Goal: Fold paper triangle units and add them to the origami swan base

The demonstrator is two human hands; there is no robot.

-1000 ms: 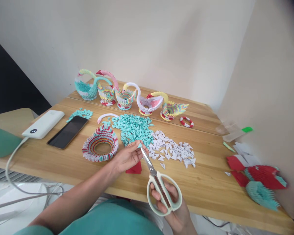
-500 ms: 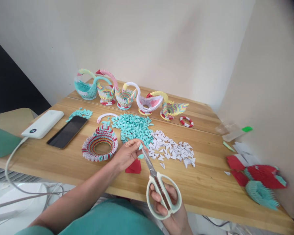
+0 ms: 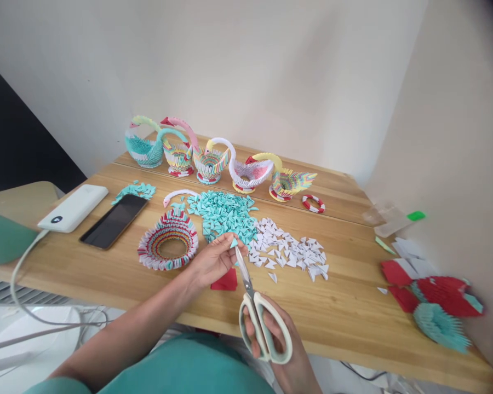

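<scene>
Between the thumb and fingers of my left hand [image 3: 217,258] is a small teal folded paper piece [image 3: 234,242]. My right hand [image 3: 290,345] grips white-handled scissors [image 3: 252,309], fingers through the loops. Their blade tips point up at the teal piece and look close to or touching it. Just beyond my left hand lie a heap of teal folded paper triangles [image 3: 225,213] and a spread of white paper triangles [image 3: 287,249]. Left of my wrist stands a striped folded-paper bowl [image 3: 168,219]. Red paper [image 3: 224,280] lies beneath my left hand.
A row of paper swans [image 3: 211,161] stands along the back, with a red-and-white ring [image 3: 313,203] at its right end. On the left are a phone [image 3: 114,221] and a cabled power bank [image 3: 73,208]. Red paper pieces [image 3: 439,295] and a teal paper fan shape [image 3: 441,326] lie at right.
My right hand has moved the scissors slightly left and up, and the handles have come closer together. My left hand holds the teal piece in nearly the same place.
</scene>
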